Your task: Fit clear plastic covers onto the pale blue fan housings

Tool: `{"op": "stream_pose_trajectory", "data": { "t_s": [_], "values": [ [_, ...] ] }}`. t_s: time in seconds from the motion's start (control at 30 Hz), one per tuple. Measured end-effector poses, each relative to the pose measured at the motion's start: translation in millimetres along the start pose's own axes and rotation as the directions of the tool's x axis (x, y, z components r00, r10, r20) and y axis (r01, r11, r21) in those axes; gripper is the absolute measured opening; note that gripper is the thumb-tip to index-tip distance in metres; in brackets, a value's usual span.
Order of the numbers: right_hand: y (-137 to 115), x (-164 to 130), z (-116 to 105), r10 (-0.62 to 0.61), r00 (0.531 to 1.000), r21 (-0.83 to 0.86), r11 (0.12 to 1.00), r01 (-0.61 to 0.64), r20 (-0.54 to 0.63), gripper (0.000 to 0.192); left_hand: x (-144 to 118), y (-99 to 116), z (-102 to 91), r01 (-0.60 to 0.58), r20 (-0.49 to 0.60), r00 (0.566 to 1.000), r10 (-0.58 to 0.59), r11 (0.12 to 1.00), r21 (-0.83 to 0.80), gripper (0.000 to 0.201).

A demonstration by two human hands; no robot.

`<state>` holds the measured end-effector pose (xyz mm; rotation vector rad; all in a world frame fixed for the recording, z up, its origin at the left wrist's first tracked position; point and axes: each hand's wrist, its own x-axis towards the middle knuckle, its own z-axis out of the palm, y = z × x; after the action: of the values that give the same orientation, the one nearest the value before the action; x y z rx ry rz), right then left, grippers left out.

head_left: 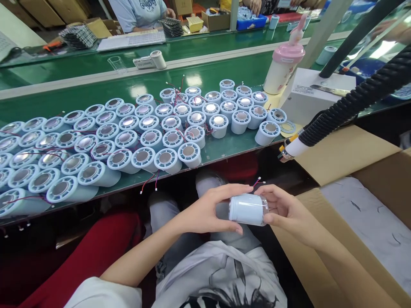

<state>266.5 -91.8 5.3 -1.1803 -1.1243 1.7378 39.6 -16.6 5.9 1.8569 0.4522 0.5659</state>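
A light-blue cylindrical housing [246, 209] with a clear rim at one end lies sideways between my hands, above my lap. My left hand [208, 210] curves loosely round its left end, thumb below and fingers above. At the clear end, the fingers and thumb of my right hand [289, 211] grip the housing. Thin red and dark wires with small white plugs [258, 182] stick up behind it. Many similar blue housings [189, 154] with round metallic discs on top stand in rows on the green bench [221, 149].
A black flexible hose [346, 98] with a white nozzle reaches in from the right. Below it is an open cardboard box [308, 214]. A pink-lidded bottle [284, 64] stands beside a white-grey box [311, 92]. Across the bench, a person in a light-blue shirt [141, 15] sits.
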Motion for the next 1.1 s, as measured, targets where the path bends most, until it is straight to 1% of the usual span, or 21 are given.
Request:
{"op": "stream_pose_trajectory", "data": {
  "t_s": [0.2,0.43,0.53,0.63,0.73,0.83,0.9,0.93,1.03,1.07,1.1],
  "values": [
    [2,5,3,0.051,0.998,0.133,0.99,-0.047,-0.022,0.04,0,-1,-1.0,-0.015,0.002,1.0,0.015,1.0,-0.022,0.082],
    [5,7,8,0.168,0.985,0.138,0.978,-0.159,-0.05,0.047,-1,-1,-1.7,0.004,0.024,1.0,-0.003,0.998,-0.062,0.081],
    [5,10,12,0.195,0.98,0.171,0.968,-0.186,-0.04,0.052,-2,-1,-1.4,0.017,0.03,0.999,-0.014,0.996,-0.089,0.081],
    [5,13,15,0.247,0.968,0.218,0.947,-0.235,-0.029,0.056,-2,-1,-1.2,0.001,0.022,1.0,0.001,0.995,-0.099,0.082],
    [5,14,17,0.346,0.938,0.282,0.897,-0.341,0.033,0.055,-1,-1,-1.5,-0.027,0.023,0.999,0.03,0.995,-0.1,0.082],
    [3,13,17,0.481,0.87,0.323,0.81,-0.489,0.109,0.059,-1,-2,-1.2,-0.048,0.031,0.998,0.05,0.995,-0.084,0.083],
    [1,13,17,0.539,0.83,0.339,0.761,-0.554,0.147,0.066,-1,-1,0.2,-0.053,0.02,0.998,0.054,0.995,-0.081,0.082],
    [1,13,16,0.554,0.817,0.344,0.744,-0.573,0.163,0.069,-1,-1,1.4,-0.043,0.013,0.999,0.044,0.995,-0.088,0.081],
    [4,12,14,0.57,0.794,0.334,0.721,-0.607,0.213,0.075,-2,2,5.6,0.02,0.001,1.0,-0.02,0.991,-0.133,0.074],
    [7,11,13,0.563,0.794,0.324,0.725,-0.608,0.228,0.077,-3,4,7.0,0.049,-0.005,0.999,-0.051,0.988,-0.147,0.07],
    [10,11,12,0.542,0.806,0.311,0.744,-0.592,0.238,0.079,-3,6,8.1,0.084,-0.011,0.996,-0.087,0.983,-0.164,0.067]
  ]
}}
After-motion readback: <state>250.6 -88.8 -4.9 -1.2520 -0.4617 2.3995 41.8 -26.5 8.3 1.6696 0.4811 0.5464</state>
